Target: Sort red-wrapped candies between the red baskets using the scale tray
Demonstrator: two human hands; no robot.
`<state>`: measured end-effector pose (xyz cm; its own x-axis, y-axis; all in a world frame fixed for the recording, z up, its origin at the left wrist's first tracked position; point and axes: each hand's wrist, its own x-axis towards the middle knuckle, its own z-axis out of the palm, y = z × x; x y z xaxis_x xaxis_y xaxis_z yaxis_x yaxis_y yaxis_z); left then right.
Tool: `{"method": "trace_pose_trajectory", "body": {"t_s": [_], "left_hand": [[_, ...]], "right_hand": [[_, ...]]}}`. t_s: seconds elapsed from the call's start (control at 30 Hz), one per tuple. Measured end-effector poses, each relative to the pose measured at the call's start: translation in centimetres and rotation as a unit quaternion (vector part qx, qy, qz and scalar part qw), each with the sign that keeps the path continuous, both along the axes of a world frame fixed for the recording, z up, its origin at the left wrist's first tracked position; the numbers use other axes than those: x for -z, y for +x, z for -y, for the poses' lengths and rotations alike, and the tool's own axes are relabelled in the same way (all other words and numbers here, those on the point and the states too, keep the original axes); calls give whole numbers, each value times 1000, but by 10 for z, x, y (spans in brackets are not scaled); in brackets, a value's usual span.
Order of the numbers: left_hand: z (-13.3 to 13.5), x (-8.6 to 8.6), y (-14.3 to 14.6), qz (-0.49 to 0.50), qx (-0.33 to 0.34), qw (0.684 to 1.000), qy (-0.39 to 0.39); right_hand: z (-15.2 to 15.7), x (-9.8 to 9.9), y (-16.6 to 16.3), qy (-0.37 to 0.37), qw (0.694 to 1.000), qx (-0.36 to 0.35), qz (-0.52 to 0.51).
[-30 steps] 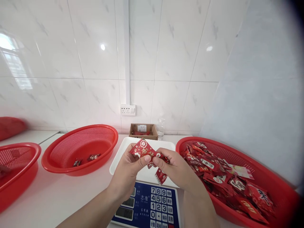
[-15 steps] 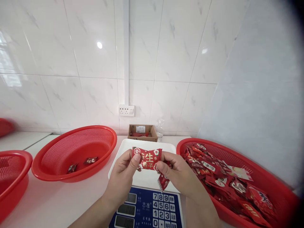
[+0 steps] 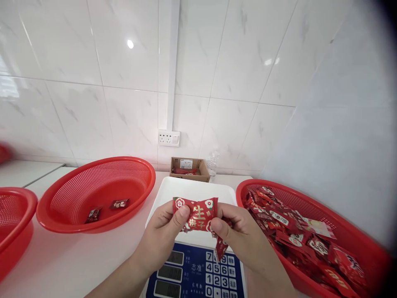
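Between my two hands I hold a red wrapped candy packet (image 3: 198, 213) with gold characters and white flowers, spread flat over the weighing scale. My left hand (image 3: 167, 231) pinches its left end, thumb on the front. On its right end my right hand (image 3: 234, 231) is closed in the same way. A second red packet (image 3: 221, 248) hangs from under my right hand's fingers. Below lie the scale's white pan (image 3: 169, 188) and its blue keypad panel (image 3: 195, 269) with digit displays.
At the right, a red basket (image 3: 366, 244) is heaped with red packets (image 3: 297, 240). Another red basket (image 3: 62, 194) at the left holds two packets; part of a third basket (image 3: 21, 198) shows farther left. Behind the scale stand a cardboard box (image 3: 203, 169) and a clear plastic bottle (image 3: 213, 162).
The view has shifted and tilted a little. Both hands keep their hold on the packet, which now appears slightly nearer and lower against the scale pan.
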<state>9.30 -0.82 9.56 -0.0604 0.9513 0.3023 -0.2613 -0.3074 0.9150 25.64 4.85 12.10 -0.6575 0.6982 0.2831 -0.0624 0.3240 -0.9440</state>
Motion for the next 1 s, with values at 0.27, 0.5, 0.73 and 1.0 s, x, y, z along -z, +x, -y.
{"method": "trace_pose_trajectory", "body": {"t_s": [0.27,0.5,0.73,1.0], "left_hand": [[10,-15,-3,-41,-11,999,-16],[7,-15,-7,-101,-83,991,-32],[3,-12,-7,-117,-95,988,-38],[0,-6,-5,-93,-132,986,-36]], "right_hand": [[9,-3,-3,2,999,35,4],[9,-1,-5,12,998,62,21],[5,3,-7,49,994,93,31],[6,4,-8,81,990,113,22]]}}
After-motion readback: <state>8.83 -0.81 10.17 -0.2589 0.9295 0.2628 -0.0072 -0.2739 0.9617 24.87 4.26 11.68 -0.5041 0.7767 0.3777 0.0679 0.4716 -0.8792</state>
